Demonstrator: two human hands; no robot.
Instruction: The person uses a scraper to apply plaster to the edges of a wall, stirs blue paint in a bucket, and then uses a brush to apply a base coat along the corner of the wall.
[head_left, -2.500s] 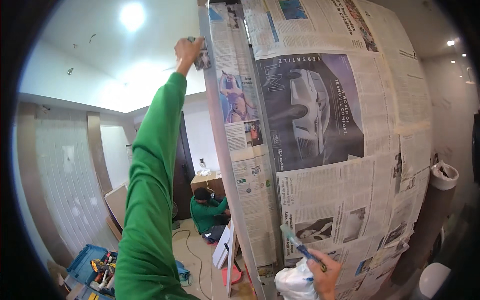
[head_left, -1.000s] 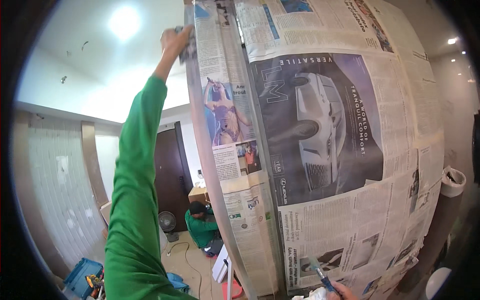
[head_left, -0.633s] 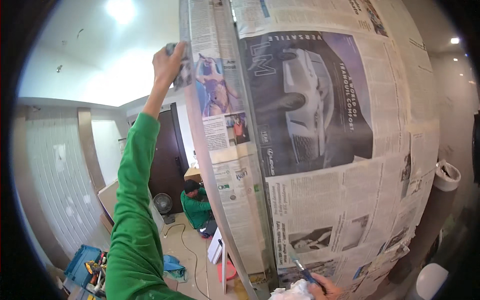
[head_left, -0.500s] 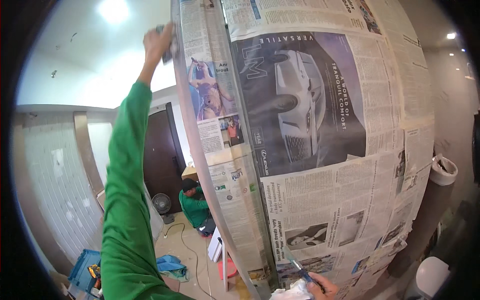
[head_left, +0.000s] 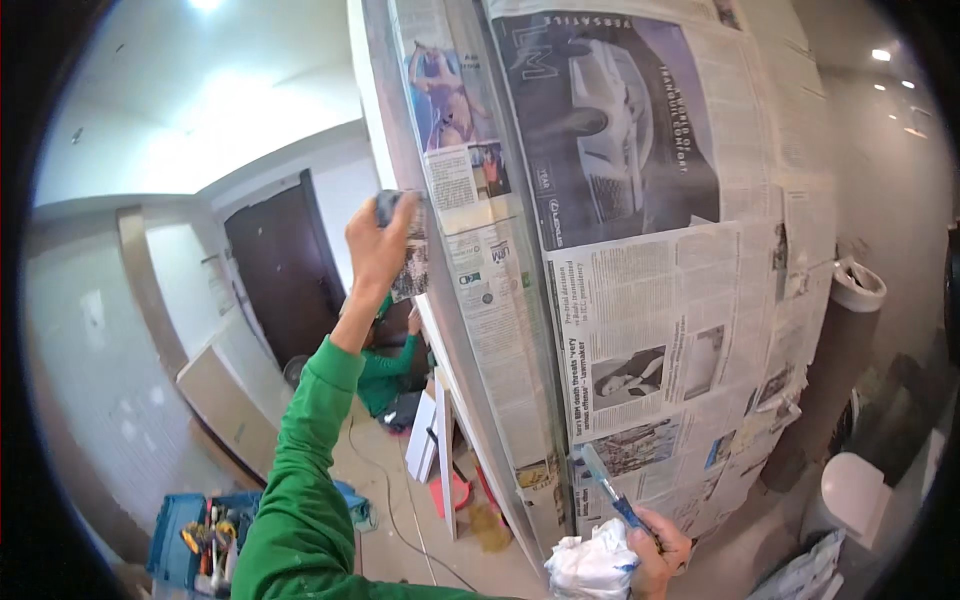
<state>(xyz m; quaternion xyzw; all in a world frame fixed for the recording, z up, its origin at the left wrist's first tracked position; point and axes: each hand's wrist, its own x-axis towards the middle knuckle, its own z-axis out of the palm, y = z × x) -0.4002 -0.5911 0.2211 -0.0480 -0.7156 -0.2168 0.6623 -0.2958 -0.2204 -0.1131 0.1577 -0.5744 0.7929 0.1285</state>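
Observation:
My left hand grips a dark, flat rectangular block with a worn, speckled face, like a sanding block. It is held at the pale edge of an upright panel. Newspaper sheets cover the panel's broad face, beside a narrower papered strip. Low on the right, my right hand is closed round a slim blue-handled tool with a pale tip; brush or scraper, I cannot tell. A crumpled white cloth bunches against that hand, its hold partly hidden.
A co-worker in green crouches behind the panel near a dark door. On the floor lie a blue toolbox, a cable and a red dustpan-like piece. To the right stand a white toilet and a basin.
My left hand has come down along the panel's edge with the block. The view has tipped lower, showing more of the toolbox, white cloth and right hand.

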